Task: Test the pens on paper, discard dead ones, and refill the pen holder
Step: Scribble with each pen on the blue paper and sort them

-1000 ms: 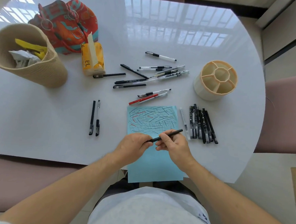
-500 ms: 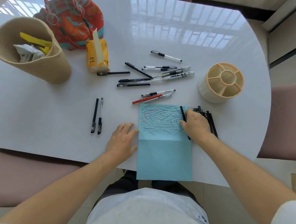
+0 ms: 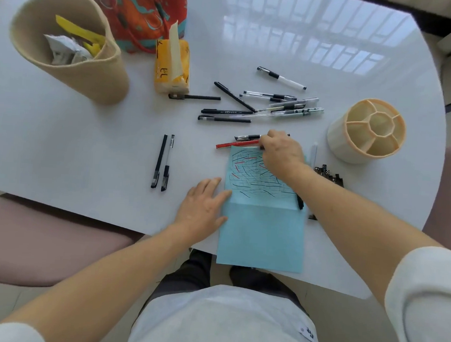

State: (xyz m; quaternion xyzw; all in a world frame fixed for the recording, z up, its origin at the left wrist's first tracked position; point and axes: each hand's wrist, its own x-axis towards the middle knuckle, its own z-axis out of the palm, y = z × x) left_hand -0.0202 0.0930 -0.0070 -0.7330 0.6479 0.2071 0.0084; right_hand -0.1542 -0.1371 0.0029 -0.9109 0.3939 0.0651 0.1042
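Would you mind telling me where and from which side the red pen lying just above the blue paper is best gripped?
Grip the red pen at its exposed mid-barrel, coming from above. It lies flat on the white table, nearly crosswise, and the right hand already covers its right end; the black-and-clear pen beside it crowds the far side, so pinch with fingertips.

Blue paper (image 3: 261, 234): left, bare table (image 3: 60, 146) past two pens (image 3: 162, 162); above, scattered pens (image 3: 261, 106); right, pen holder (image 3: 366, 131).

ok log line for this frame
step: fetching next pen | right hand: on red pen | left hand: flat, steadying paper | holder: empty
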